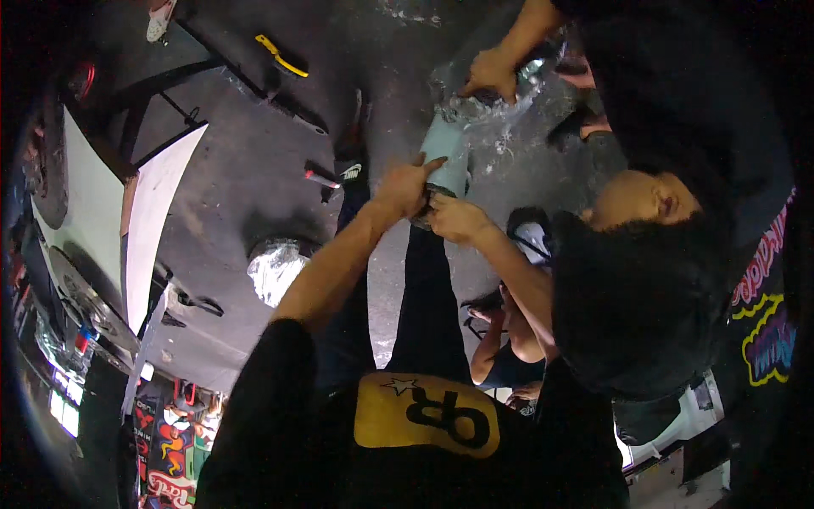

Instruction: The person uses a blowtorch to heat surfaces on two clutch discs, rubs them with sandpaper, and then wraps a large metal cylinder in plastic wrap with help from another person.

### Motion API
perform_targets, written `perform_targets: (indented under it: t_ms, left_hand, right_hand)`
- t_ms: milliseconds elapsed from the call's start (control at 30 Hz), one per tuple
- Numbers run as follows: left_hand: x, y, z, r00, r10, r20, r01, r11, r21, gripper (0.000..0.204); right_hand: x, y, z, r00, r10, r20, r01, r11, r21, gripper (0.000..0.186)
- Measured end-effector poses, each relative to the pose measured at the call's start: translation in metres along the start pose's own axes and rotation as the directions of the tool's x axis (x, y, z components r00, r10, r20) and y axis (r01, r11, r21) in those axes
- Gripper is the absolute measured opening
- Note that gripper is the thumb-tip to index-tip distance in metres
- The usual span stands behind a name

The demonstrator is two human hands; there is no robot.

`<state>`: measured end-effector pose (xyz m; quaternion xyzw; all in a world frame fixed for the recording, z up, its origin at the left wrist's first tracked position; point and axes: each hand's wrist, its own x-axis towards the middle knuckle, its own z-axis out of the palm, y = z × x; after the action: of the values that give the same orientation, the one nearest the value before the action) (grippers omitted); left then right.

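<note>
A pale grey-blue tube [447,153] is held out in front of me, its near end dark. My left hand [402,188] is closed on the near part of the tube, thumb and index finger lying along it. The fingers of my right hand [459,219] pinch at the dark near end [433,194]; the exact spot they grip is partly hidden. At the far end a co-worker's hand [494,75] presses on crumpled shiny silver material [527,88] that looks like foil or film.
The co-worker in black leans in from the right, head close to my right arm. A yellow-handled brush [281,56] and a small red-and-white item [321,178] lie on the dark floor. A silver-covered round object [278,270] sits left, beside white panels [161,191].
</note>
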<state>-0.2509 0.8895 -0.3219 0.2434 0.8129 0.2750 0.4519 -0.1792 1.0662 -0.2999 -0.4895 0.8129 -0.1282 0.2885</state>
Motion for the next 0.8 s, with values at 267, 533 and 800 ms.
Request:
perform_targets:
  t_ms: [267,533,800]
  left_hand:
    - [-0.029,0.052,0.013,0.834,-0.482,-0.268,0.396,0.862,-0.317,0.093]
    - [-0.004,0.049,-0.028,0.761,-0.564,-0.319,0.42,0.805,-0.42,0.075]
    - [-0.026,0.003,-0.068,0.87,-0.444,-0.215,0.473,0.874,0.108,0.066]
  right_hand:
    - [0.004,0.012,-0.014,0.929,0.265,0.259,-0.366,0.77,0.523,0.025]
    - [0.074,-0.03,-0.013,0.538,0.841,-0.055,-0.782,0.522,0.339,0.032]
    - [0.086,-0.013,0.039,0.695,0.644,-0.32,-0.608,0.764,0.217,0.037]
